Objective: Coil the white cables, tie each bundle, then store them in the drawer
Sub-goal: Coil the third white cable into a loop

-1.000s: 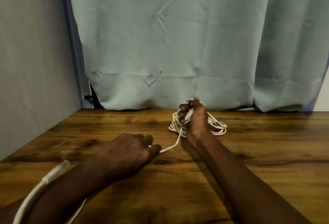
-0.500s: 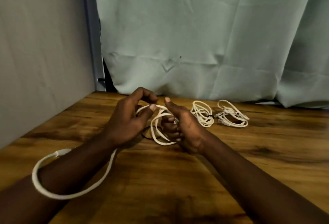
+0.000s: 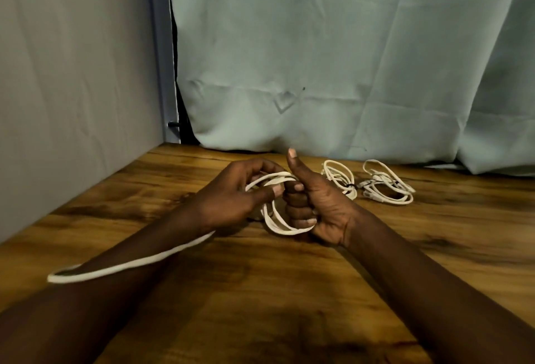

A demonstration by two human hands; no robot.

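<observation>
1. Coils of white cable [image 3: 276, 220] are hanging in my right hand [image 3: 318, 207], whose fingers are curling tightly round the loops while the thumb is sticking straight up.
2. My left hand [image 3: 237, 200] is sitting just to the left of it, with thumb and fingers pinching the top strand of the same coil.
3. The loose tail is running out from under my left hand and back along my left forearm, then bending round in a long loop low on the left (I cannot make out its plug end).
4. Both hands are hovering close over the wooden table [image 3: 289, 291]. I cannot tell whether the bottom of the coil is touching the wood.
5. Two more coiled bundles are lying on the table beyond my right hand and off to its right, near the curtain [image 3: 318, 59]. The nearer bundle [image 3: 339, 176] is wearing a dark tie, and the farther bundle [image 3: 388, 190] is lying just beside it.
6. A grey wall [image 3: 72, 74] is standing along the table's left edge.
</observation>
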